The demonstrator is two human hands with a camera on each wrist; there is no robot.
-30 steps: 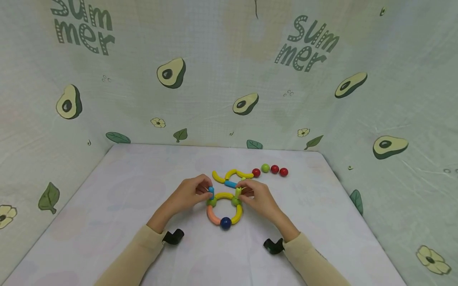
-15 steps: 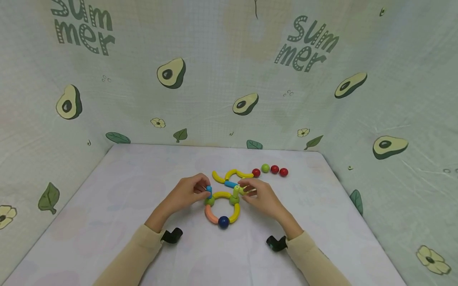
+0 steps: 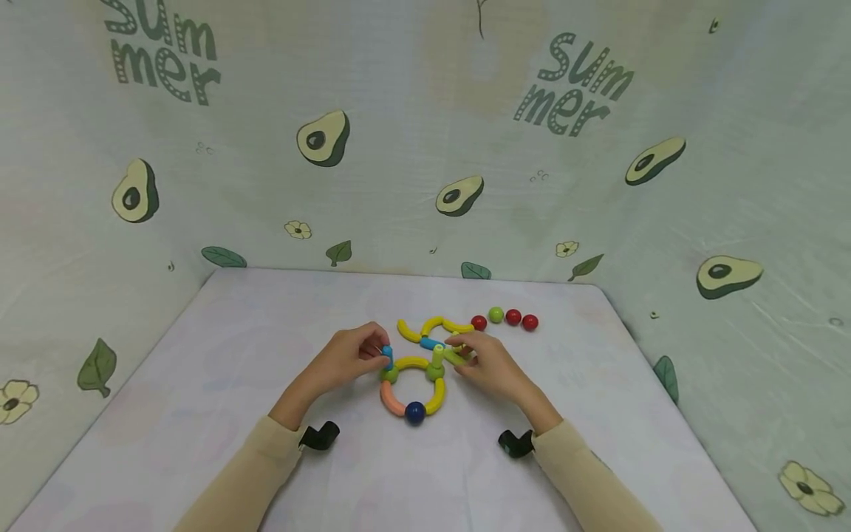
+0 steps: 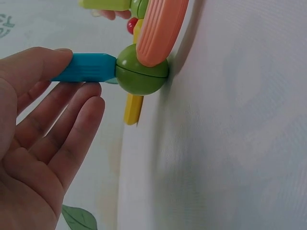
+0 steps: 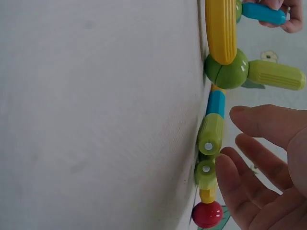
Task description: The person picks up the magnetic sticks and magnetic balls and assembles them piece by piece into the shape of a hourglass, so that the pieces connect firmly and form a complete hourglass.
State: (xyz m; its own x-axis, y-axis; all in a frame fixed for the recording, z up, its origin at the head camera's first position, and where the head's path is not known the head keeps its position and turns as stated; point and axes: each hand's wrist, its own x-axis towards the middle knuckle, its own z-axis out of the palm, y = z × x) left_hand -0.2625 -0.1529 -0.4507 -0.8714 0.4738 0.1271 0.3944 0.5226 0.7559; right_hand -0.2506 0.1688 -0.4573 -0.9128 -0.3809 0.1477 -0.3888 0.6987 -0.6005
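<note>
A ring of magnetic building pieces lies on the table: a yellow curved rod [image 3: 413, 363] at the back, another at right, an orange curved rod [image 4: 162, 33] at left, and a dark blue ball [image 3: 415, 413] in front. From its left green ball [image 4: 142, 72] rises a blue rod [image 4: 91, 67], pinched between thumb and fingers of my left hand [image 3: 349, 353]. On the right green ball [image 5: 226, 69] a light green rod [image 5: 276, 74] stands upright, untouched. My right hand [image 3: 487, 363], thumb and fingers spread apart, is beside two loose light green rods [image 5: 210, 135] lying on the table.
Behind the ring lie several yellow curved rods [image 3: 408, 331] and a flat blue rod [image 3: 432, 343]. A row of red balls [image 3: 513, 317] and one light green ball [image 3: 496, 315] is farther back at right. A printed cloth wall [image 3: 399, 244] borders the table [image 3: 279, 295].
My right hand has let go of the upright light green rod and moved slightly right to the loose rods. The ring has shifted a little left; my left hand keeps its pinch on the blue rod.
</note>
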